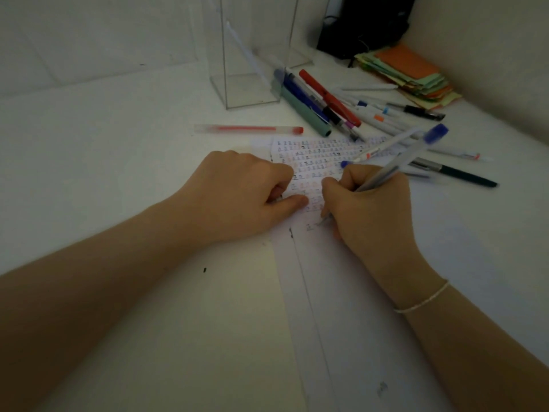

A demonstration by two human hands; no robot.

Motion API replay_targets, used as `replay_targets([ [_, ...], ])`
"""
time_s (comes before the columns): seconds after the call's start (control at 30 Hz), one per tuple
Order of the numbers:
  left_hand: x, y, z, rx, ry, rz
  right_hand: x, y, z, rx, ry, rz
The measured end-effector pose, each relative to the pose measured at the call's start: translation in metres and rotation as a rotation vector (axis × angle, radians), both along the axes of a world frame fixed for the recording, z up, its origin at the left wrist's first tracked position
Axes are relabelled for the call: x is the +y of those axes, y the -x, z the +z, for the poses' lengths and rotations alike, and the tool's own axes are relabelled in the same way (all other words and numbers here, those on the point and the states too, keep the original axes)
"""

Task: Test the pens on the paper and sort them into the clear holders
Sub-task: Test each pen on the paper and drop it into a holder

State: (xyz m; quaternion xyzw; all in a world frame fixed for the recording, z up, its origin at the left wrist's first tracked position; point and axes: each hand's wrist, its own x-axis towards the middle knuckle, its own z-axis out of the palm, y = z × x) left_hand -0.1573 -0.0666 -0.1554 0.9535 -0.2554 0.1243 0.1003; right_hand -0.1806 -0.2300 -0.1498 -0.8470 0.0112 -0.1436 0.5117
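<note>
Blue-capped clear pen (395, 166) tilted, tip on marked paper (315, 162)

dim, greenish cast | soft focus | corners vignetted | wide-angle bend

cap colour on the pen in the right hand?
Blue cap on a clear-barrelled pen, gripped by the right hand. Head view, slightly blurred.

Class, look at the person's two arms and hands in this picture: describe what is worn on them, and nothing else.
Both forearms are bare, with no sleeves in view. The right wrist carries a thin, pale bracelet, like a fine beaded or braided strand. No rings, watch or gloves show on the left hand or the right hand.
</note>
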Motion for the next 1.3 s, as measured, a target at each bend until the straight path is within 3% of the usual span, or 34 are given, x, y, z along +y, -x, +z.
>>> replay_targets([
  [0.23, -0.001, 0.001, 0.001, -0.006, 0.012, 0.006, 0.001, 0.002, 0.001, 0.043, -0.059, 0.039],
  [0.4, 0.0, 0.004, 0.0, -0.036, 0.055, 0.017, -0.001, 0.0, -0.003, -0.035, -0.019, 0.004],
  [0.5, -0.003, 0.007, 0.002, -0.015, 0.23, -0.006, -0.009, -0.002, 0.002, 0.004, -0.278, 0.016],
  [0.6, -0.005, 0.007, 0.004, 0.145, 0.491, -0.104, -0.014, 0.0, 0.01, 0.001, -0.63, 0.076],
  [0.7, -0.006, 0.005, 0.004, 0.269, 0.572, -0.164, -0.013, 0.002, 0.011, 0.042, -0.918, 0.162],
  [0.87, -0.005, 0.002, -0.002, 0.252, 0.518, -0.187, -0.01, 0.002, 0.012, 0.05, -0.764, 0.16],
  [1.13, -0.005, 0.004, 0.0, 0.238, 0.492, -0.19, -0.01, 0.003, 0.011, 0.026, -0.743, 0.143],
  [1.3, -0.005, 0.006, 0.001, 0.202, 0.395, -0.19, -0.008, 0.005, 0.011, 0.046, -0.611, 0.16],
])
